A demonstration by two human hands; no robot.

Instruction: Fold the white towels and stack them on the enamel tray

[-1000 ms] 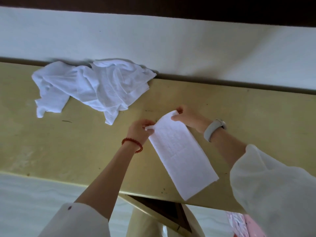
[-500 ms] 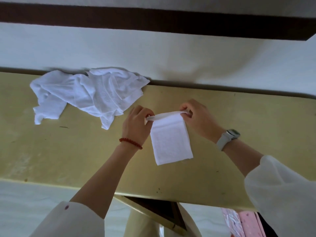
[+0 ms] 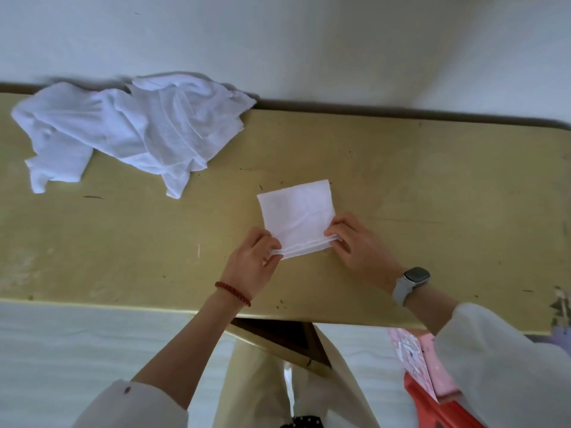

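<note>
Both hands, left hand (image 3: 251, 261) and right hand (image 3: 358, 247), pinch the folded towel's (image 3: 296, 216) near corners on the yellow table (image 3: 432, 193).

Towel (image 3: 296, 217) folded once more, now a compact square flat on table (image 3: 432, 186); both hands (image 3: 251, 262) (image 3: 360, 245) moved to pinch its near edge.
</note>
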